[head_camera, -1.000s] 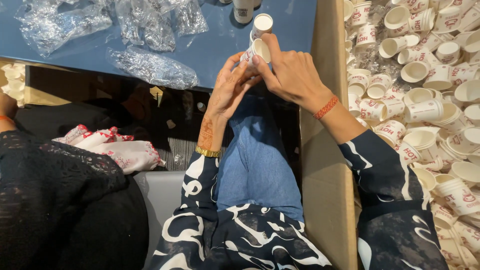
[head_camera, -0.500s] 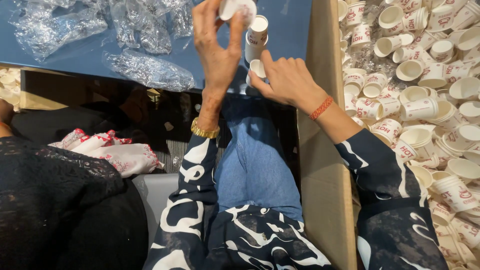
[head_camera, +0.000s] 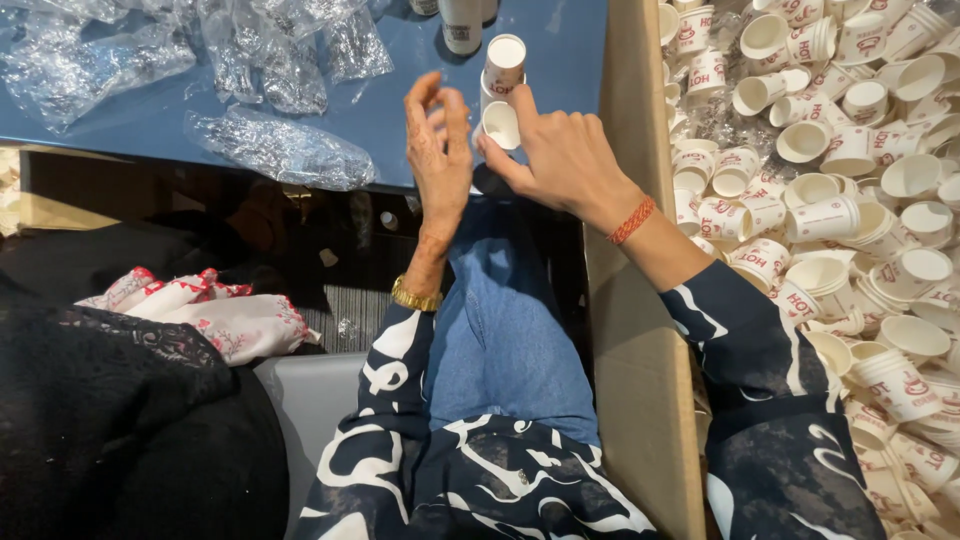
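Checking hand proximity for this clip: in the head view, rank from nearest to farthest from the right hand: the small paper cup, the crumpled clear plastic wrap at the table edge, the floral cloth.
1. Small paper cup: at the right hand's fingertips.
2. Crumpled clear plastic wrap: leftward, on the blue table.
3. Floral cloth: far lower left.

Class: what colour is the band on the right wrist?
Orange-red band, clearest in the head view.

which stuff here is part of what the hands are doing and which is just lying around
In use:
- right hand, holding a small paper cup
- left hand, open beside it
- stacked cups on the blue table
- carton of loose cups

Lying about:
- crumpled plastic wrappers
- patterned cloth
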